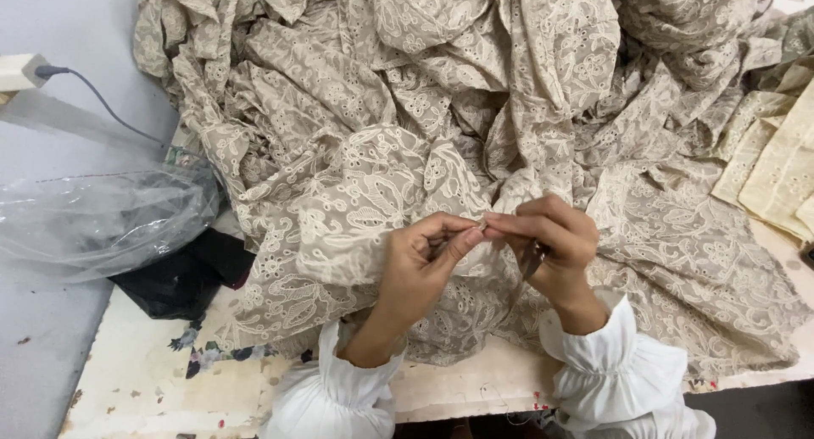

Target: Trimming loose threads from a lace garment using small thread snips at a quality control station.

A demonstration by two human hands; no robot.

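Both hands, left hand (421, 261) and right hand (551, 240), pinch the beige embroidered cloth (475, 134) near the bench (153, 380) edge; small, taut grips suit best.

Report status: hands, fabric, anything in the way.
Left hand and right hand pinching beige embroidered eyelet fabric together. Thin metal tool in right palm. Clear plastic bag off left, apart.

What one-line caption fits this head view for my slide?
Both hands, left hand and right hand, pinch a fold of beige embroidered fabric heaped on a worn table.
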